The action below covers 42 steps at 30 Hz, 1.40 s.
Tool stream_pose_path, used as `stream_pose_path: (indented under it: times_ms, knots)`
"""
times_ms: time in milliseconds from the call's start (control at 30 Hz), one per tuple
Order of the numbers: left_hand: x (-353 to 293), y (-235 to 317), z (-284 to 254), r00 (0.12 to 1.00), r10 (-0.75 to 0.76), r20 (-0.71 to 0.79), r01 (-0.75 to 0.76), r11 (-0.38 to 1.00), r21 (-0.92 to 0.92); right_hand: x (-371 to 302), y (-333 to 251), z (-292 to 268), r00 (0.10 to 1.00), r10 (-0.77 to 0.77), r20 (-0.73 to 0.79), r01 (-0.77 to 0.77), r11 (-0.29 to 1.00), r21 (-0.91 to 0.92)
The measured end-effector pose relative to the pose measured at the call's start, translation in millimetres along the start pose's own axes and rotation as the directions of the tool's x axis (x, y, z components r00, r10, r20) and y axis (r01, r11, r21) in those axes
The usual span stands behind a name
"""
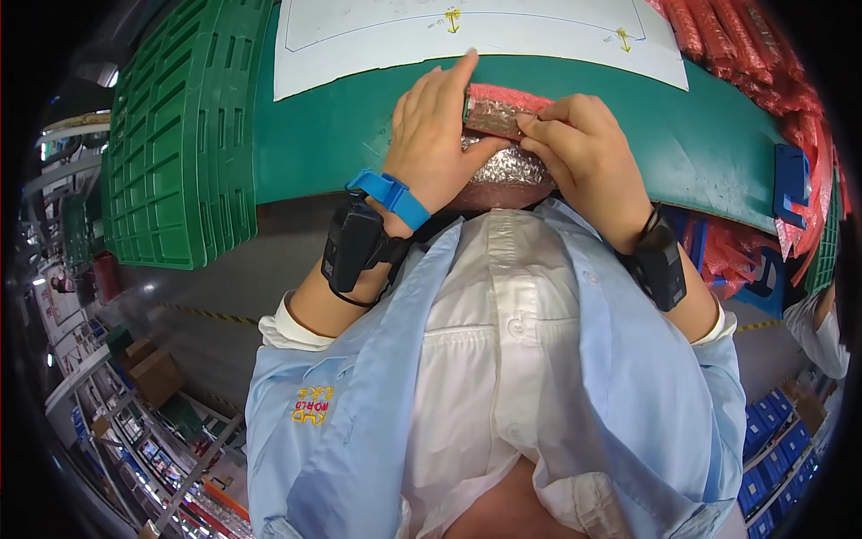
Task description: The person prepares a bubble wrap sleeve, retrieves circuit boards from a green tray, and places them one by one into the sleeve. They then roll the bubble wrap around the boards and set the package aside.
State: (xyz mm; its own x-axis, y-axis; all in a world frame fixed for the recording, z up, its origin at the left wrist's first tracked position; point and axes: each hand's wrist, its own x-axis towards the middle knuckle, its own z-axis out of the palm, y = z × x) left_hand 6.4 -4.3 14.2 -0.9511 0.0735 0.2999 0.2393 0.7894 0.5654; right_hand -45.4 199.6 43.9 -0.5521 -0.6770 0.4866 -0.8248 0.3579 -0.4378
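A small flat part [496, 117] in clear and pink bubble wrap is at the near edge of the green table, between my hands. My right hand [588, 153] pinches its right end between thumb and bent fingers. At its left end is my left hand [429, 135], fingers stretched out and thumb spread toward me below the wrapped part. Silvery, shiny bubble wrap [510, 169] bulges just below the part at the table edge, partly covered by my thumb and right hand. What lies inside the wrap is hard to make out.
A white sheet [377, 45] with drawn lines and yellow arrows lies on the green table [310, 144] beyond my hands. Green crates [180, 144] stand at left. Pink bubble-wrapped packages [745, 45] pile up at far right, near a blue holder [790, 184]. Another person's arm [819, 332] shows at right.
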Motion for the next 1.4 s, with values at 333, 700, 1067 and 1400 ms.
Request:
stream_pose_path:
  times_ms: [333, 700, 1067, 1400]
  knots:
    - [-3, -2, 3, 1.0, 0.004, 0.003, -0.004, 0.997, 0.082, 17, 13, -4, 0.972, 0.189, 0.136, -0.197, 0.979, 0.046]
    - [-7, 6, -24, 0.975, -0.172, 0.141, 0.199, 0.958, -0.208, 34, 20, -20, 0.861, 0.39, 0.327, -0.491, 0.806, 0.331]
    - [1, 29, -30, 0.91, -0.321, 0.264, 0.331, 0.175, -0.927, 40, -1, -10, 0.985, 0.077, -0.156, -0.077, 0.997, 0.008]
    - [-10, 60, -27, 0.933, -0.328, 0.15, 0.187, 0.082, -0.979, 31, -16, -4, 0.937, -0.093, -0.338, 0.031, 0.983, -0.183]
